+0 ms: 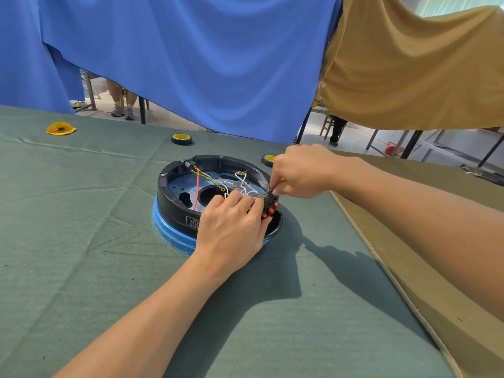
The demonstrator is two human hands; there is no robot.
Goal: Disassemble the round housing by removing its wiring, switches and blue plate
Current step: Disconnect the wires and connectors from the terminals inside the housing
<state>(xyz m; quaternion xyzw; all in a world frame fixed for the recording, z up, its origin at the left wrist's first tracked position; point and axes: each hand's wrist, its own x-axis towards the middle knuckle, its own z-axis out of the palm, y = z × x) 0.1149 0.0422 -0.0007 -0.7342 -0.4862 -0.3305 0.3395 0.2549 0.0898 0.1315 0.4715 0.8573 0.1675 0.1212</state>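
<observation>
**A:** Item one, the round housing (174, 197): black moulded plastic, smooth, a shallow drum open at the top, sitting near the middle of the green cloth table (81, 241) on a glossy blue skirt (169, 236). Inside, the blue plate (180, 186), flat and matt, with a large round hole and some smaller cut-outs.

**B:** And the wiring?

**A:** Item two, wires (242, 184): thin, flexible, white mostly, one red, one green-yellow, brass-looking terminals at the ends. Item three, switch block (270, 207): black body with red buttons, at the housing's near-right rim.

**B:** Hands?

**A:** Left hand (231, 227) lies over the rim, fingers curled close on the switch block and the wires beside it, so a narrow, steadying hold. Right hand (300, 173) is pinched tight on a small tool (275, 186), orange at the handle, its tip at a terminal on the block. What kind of tool, I cannot tell.

**B:** How should it go?

**A:** My guess: brace the block firmly, work each terminal straight off by its metal tab and not by the wire, which would likely tear. Small force; the plastic rim looks thin there.

**B:** Anything else on the cloth?

**A:** Two tape rolls (182, 138), black with yellow cores, well apart from the work.
</observation>
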